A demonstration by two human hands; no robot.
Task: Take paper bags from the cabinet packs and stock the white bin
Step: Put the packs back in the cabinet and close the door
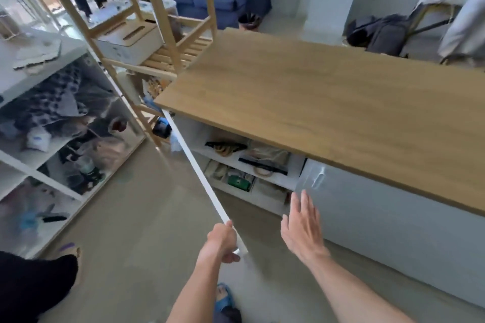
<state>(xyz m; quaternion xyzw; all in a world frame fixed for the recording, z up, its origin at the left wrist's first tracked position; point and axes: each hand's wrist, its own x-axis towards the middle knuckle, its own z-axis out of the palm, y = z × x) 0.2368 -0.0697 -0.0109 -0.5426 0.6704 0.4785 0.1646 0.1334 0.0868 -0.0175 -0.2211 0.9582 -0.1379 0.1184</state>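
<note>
White open shelving unit (39, 165), far left: blurred clutter held; no legible writing. Thin white cabinet door (199, 173), swung open, edge-on: its lower end is gripped by the left hand (223, 242). Open white cabinet (246, 168) under wooden countertop (328, 102): blurred packs shelved; paper bags not distinguishable. Right hand (301, 228): fingers extended, nothing held, near the shut cabinet door (393, 220).

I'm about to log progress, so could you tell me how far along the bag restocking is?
Early. Done: the left cabinet door is swung open, and the shelves inside show. In hand: the left hand grips that door's edge, while the right hand hovers open near the closed door. Left: no paper bags are held and no white bin is identifiable, so pulling bags and stocking remain.
</note>
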